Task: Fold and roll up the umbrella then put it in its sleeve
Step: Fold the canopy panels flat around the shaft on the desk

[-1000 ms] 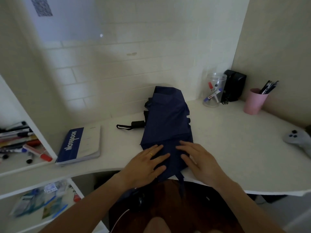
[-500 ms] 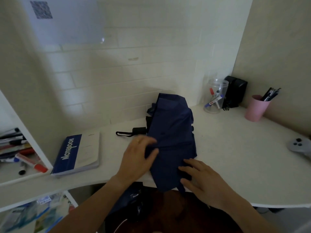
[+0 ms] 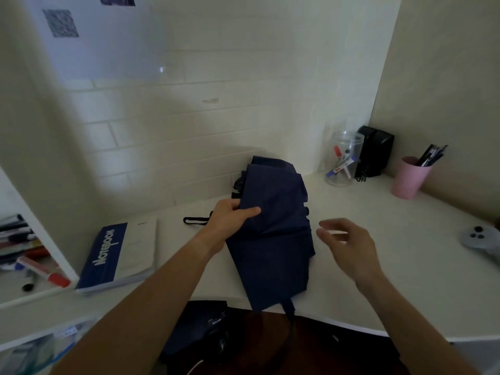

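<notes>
The left hand (image 3: 231,216) pinched a fold of the navy umbrella (image 3: 273,231) along its left side, thumb laid over the cloth, apparently to gather the loose canopy so it could be rolled. The right hand (image 3: 349,249) hovered just beside the umbrella's right edge, fingers loosely spread and holding nothing, seemingly poised to tuck the cloth from that side. The umbrella lay between the hands on the white desk (image 3: 392,239), its near end hanging over the front edge and its far end toward the back wall. A black wrist strap (image 3: 196,220) trailed left of the gripping hand, toward the notebook (image 3: 119,255) near the desk's left end.
</notes>
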